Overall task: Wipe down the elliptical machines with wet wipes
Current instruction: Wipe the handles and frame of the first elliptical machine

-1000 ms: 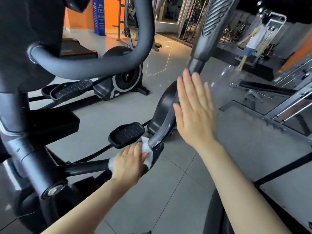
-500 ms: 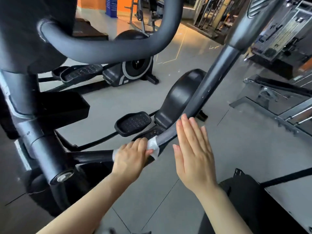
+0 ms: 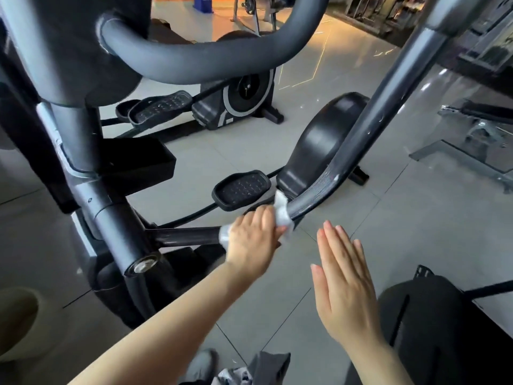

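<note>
Elliptical arm bar [image 3: 313, 190]: under the left hand, rising up and right.
Left hand [image 3: 254, 240]: grips wet wipe [image 3: 283, 215] round the bar, little moved.
Right hand [image 3: 344, 279]: flat, empty, dropped below the bar; lower bend being wiped.

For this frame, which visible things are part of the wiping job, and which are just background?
In the job:
left hand, its grip holding the wet wipe
swing arm bar of the near elliptical, wipe wrapped round it
right hand, flat, touching nothing

Background:
near pedal
second elliptical
curved handlebar
weight bench
</note>
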### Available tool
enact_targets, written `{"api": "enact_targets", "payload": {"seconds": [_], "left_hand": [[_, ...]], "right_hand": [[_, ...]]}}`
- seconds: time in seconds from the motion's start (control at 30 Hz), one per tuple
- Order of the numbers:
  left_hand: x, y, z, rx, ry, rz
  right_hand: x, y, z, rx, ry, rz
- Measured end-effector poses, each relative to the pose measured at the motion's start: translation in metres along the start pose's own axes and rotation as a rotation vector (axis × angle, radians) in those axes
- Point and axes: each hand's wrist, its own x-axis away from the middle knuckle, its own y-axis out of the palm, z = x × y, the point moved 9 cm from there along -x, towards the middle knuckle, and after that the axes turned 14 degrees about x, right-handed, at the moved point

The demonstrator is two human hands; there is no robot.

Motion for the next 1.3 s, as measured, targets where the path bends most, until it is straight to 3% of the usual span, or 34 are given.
{"api": "enact_targets", "payload": {"seconds": [0.17, 0.47, 0.63, 0.87, 1.1, 1.2, 1.3], "left_hand": [[-0.023, -0.004, 0.032, 0.108, 0.016, 0.15], [0.038, -0.039, -0.059, -0.358, 0.206, -0.023], [0.055, -0.067, -0.089, -0.409, 0.152, -0.075], [0.012, -0.015, -0.019, -0.121, 0.086, -0.05], [-0.038, -0.012, 0.041, 0.178, 0.009, 0.175], [-0.025, -0.003, 0.034, 0.185, 0.06, 0.07], [0.012, -0.013, -0.017, -0.027, 0.092, -0.064]], "right_hand": [[0.014, 0.002, 0.009, 0.002, 0.035, -0.002], [0.006, 0.029, -0.035, -0.113, -0.047, -0.068], [0.007, 0.029, -0.041, -0.121, -0.075, -0.036], [0.028, 0.03, -0.028, -0.091, -0.059, -0.033], [0.031, 0.017, -0.01, -0.048, 0.01, -0.015], [0.025, 0.017, -0.02, -0.04, -0.033, 0.006], [0.012, 0.015, -0.03, -0.052, -0.059, 0.03]]}}
